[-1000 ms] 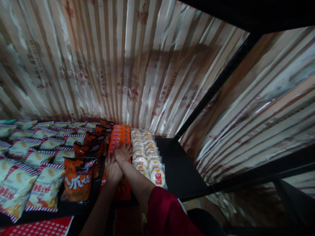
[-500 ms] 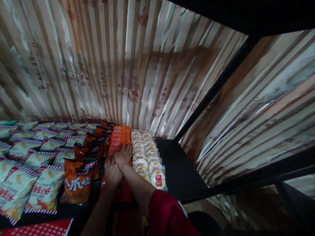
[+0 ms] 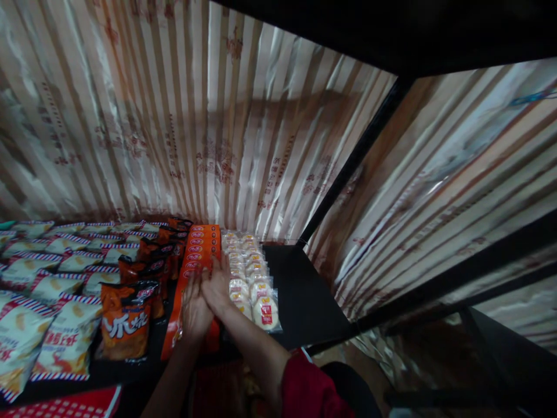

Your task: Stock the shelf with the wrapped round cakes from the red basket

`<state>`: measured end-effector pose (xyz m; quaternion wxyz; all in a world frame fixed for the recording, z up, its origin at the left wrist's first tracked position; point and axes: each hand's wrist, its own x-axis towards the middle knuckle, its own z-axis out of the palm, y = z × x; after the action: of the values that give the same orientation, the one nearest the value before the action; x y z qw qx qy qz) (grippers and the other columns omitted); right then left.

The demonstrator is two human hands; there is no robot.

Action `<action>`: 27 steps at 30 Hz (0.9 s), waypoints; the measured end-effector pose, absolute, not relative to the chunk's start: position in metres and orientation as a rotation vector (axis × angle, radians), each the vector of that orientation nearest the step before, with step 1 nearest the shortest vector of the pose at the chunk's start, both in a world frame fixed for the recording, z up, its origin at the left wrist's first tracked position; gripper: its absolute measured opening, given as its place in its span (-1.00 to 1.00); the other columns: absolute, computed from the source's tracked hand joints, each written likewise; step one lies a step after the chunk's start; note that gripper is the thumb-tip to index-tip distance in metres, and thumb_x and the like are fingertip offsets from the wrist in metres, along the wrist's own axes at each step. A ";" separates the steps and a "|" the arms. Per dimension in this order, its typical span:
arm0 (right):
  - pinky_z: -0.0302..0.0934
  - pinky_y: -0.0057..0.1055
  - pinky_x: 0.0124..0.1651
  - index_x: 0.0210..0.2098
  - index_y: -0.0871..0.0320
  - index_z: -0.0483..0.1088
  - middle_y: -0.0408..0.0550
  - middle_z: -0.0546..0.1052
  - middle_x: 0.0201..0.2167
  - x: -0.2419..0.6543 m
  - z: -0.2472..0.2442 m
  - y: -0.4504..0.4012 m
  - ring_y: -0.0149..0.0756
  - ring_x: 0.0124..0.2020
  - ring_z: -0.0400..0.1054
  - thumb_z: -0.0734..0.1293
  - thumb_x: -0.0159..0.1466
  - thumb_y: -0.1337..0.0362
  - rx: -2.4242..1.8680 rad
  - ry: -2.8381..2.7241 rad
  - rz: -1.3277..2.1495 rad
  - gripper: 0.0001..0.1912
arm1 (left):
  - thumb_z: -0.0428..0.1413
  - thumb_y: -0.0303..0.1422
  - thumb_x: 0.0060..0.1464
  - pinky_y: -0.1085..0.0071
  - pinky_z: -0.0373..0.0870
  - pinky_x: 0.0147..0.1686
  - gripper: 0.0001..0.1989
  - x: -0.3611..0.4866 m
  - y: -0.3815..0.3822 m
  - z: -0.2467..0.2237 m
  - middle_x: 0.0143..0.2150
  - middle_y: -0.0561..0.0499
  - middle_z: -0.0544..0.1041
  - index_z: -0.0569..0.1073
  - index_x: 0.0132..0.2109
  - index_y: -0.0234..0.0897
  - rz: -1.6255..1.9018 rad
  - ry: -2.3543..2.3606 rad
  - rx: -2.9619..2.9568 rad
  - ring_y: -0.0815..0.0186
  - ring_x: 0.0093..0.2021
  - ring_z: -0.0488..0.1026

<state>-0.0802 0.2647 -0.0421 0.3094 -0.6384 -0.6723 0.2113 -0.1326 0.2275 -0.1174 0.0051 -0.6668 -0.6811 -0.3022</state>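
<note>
A row of orange snack boxes (image 3: 203,239) runs from the back of the black shelf toward me. My left hand (image 3: 195,310) lies over the nearer part of the row, fingers stretched out. Crossing against it, my right hand (image 3: 216,288) rests on the boxes with its fingers spread and pointing away from me. Both hands and forearms hide part of the row. To the right, clear-wrapped round white crackers (image 3: 266,310) stand in two columns close to my right hand. On the left are orange snack bags (image 3: 126,322) with black tops.
White chip bags (image 3: 67,339) with striped edges fill the left side in several rows. Bare black shelf (image 3: 300,296) lies right of the crackers. Dark frame posts (image 3: 352,154) and a pleated printed sheet (image 3: 174,116) bound the back and right.
The view has shifted, so the shelf goods appear farther left. My hands have slid slightly toward me along the boxes, and more of the near left box edge shows.
</note>
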 end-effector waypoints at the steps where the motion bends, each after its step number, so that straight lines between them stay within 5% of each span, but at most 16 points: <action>1: -0.17 -0.25 0.27 0.13 0.22 0.25 0.05 0.07 0.28 -0.072 -0.042 0.261 -0.21 0.31 -0.17 0.14 0.20 0.34 -1.672 -1.776 0.548 -0.51 | -0.11 -0.37 0.08 0.00 0.14 0.13 -0.52 -0.127 0.223 -0.117 0.13 -0.23 0.36 0.30 0.15 -0.37 -0.970 -2.132 -2.070 0.00 0.24 0.11; 5: -0.16 -0.17 0.27 0.15 0.22 0.22 0.07 0.05 0.28 -0.032 -0.045 0.244 -0.18 0.31 -0.19 0.14 0.19 0.36 -1.631 -1.806 0.497 -0.48 | -0.15 -0.43 0.07 0.07 0.18 0.14 -0.48 -0.101 0.203 -0.127 0.17 -0.19 0.33 0.22 0.20 -0.35 -1.065 -1.865 -2.113 0.11 0.25 0.10; 9: -0.13 -0.16 0.27 0.12 0.19 0.26 0.03 0.08 0.28 0.010 -0.054 0.221 -0.20 0.32 -0.21 0.14 0.15 0.40 -1.678 -1.779 0.403 -0.48 | -0.15 -0.44 0.13 0.14 0.30 0.08 -0.59 -0.077 0.181 -0.151 0.11 -0.21 0.39 0.36 0.09 -0.33 -1.044 -1.596 -2.180 0.13 0.20 0.21; 13: -0.09 -0.16 0.25 0.08 0.22 0.31 0.06 0.09 0.27 0.050 -0.071 0.199 -0.21 0.32 -0.20 0.09 0.19 0.37 -1.727 -1.733 0.299 -0.52 | -0.15 -0.51 0.12 0.13 0.33 0.05 -0.65 -0.060 0.158 -0.167 0.07 -0.22 0.43 0.43 -0.02 -0.34 -1.049 -1.532 -2.141 0.13 0.20 0.21; 27: -0.07 -0.21 0.23 0.17 0.31 0.18 0.21 0.13 0.23 0.097 -0.134 0.183 -0.12 0.27 -0.06 0.09 0.23 0.26 -1.837 -1.728 0.303 -0.47 | -0.13 -0.51 0.08 0.13 0.30 0.06 -0.59 -0.042 0.133 -0.150 0.19 -0.33 0.26 0.35 0.07 -0.48 -0.745 -1.604 -2.284 0.04 0.24 0.13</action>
<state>0.0970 0.1832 -0.1336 0.2963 -0.6907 -0.6497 0.1140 -0.0420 0.1326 -0.1502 0.1259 -0.7844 -0.5509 -0.2557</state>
